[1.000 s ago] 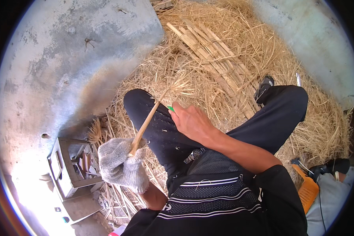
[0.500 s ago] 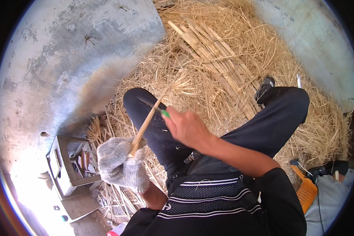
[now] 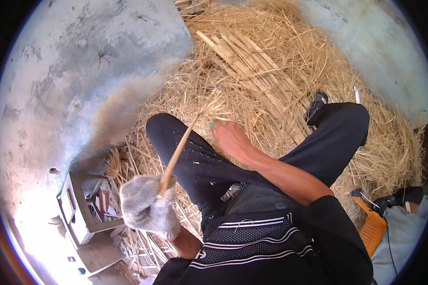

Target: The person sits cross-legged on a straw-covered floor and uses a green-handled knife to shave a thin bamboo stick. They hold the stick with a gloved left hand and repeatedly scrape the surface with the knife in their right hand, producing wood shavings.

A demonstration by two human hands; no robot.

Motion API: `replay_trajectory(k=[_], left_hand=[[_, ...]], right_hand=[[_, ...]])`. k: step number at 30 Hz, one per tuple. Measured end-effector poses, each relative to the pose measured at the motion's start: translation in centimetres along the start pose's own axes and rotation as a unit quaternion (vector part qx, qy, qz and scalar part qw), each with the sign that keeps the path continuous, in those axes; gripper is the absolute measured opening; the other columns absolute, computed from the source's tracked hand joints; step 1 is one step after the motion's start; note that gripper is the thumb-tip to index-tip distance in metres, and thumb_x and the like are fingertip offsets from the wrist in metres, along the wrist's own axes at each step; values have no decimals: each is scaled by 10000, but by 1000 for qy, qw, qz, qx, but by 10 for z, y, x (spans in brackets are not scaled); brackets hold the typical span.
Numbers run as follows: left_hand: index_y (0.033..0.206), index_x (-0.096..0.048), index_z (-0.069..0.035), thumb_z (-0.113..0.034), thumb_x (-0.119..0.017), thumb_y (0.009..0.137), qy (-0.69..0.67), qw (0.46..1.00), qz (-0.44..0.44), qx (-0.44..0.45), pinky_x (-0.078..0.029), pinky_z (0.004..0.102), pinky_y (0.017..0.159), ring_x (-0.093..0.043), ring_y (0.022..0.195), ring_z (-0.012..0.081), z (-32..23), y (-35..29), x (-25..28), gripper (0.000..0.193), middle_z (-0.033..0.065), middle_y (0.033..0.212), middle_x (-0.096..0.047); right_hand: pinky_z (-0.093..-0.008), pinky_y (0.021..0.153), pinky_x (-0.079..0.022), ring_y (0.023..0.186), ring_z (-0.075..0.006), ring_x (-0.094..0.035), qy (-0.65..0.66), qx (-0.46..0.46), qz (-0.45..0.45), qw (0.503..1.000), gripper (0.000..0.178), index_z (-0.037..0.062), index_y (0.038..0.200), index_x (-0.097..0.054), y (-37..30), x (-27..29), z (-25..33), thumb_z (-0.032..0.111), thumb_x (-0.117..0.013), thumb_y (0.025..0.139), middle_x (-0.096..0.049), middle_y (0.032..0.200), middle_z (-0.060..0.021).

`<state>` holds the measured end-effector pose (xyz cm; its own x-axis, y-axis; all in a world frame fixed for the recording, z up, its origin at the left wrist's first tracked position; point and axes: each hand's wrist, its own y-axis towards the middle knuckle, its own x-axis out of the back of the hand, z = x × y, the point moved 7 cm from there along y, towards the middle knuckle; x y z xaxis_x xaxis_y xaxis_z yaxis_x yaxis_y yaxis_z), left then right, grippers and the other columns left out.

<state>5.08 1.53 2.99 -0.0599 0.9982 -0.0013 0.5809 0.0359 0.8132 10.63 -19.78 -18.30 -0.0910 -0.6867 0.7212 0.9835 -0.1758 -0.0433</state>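
Observation:
My left hand (image 3: 150,204), in a grey knitted glove, is closed around the lower end of a bamboo strip (image 3: 178,154). The strip slants up and away over my left thigh, and its far end (image 3: 214,105) is frayed into fine splints. Just below and right of that frayed end, my bare right hand (image 3: 232,138) is closed on a knife, of which only a bit of green handle (image 3: 212,125) shows. Against the straw I cannot make out the blade. Pale shavings dot the dark trousers (image 3: 190,147).
Straw-like shavings (image 3: 318,61) cover the floor ahead. A bundle of flat bamboo slats (image 3: 257,71) lies on them. A wooden frame (image 3: 92,225) with scraps inside stands at the left by the grey wall (image 3: 47,118). At the right are an orange plastic chair (image 3: 372,228) and part of another person (image 3: 404,237).
My right hand has moved away from me along the bamboo strip to near its frayed end. The knife blade, visible before across the strip, no longer shows. My left hand keeps its hold.

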Motion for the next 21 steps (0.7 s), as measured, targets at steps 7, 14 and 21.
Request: replay_trajectory(k=[7, 14, 21], left_hand=[[851, -666, 20, -122, -907, 669, -48, 996, 68, 25, -568, 325, 558, -681, 670, 265, 7, 10, 1, 334, 144, 804, -654], [894, -609, 47, -116, -854, 708, 18, 994, -57, 94, -583, 331, 534, -690, 659, 279, -4, -5, -2, 349, 192, 857, -643], [900, -651, -12, -69, -847, 726, 4, 999, -33, 32, -513, 261, 525, -654, 615, 171, -3, 9, -3, 268, 87, 715, -676]], right_hand=[[-512, 532, -529, 574, -411, -651, 51, -6, 7, 999, 303, -56, 977, -591, 3, 1, -11, 217, -470, 1026, -627, 650, -251], [-461, 484, -471, 512, -395, -600, 161, 181, -78, 967, 218, -2, 912, -555, -69, 67, 116, 201, -585, 984, -582, 578, -193], [-508, 531, -493, 582, -437, -623, 6, 129, -87, 988, 171, 3, 961, -571, -49, 42, 86, 173, -578, 971, -613, 629, -213]])
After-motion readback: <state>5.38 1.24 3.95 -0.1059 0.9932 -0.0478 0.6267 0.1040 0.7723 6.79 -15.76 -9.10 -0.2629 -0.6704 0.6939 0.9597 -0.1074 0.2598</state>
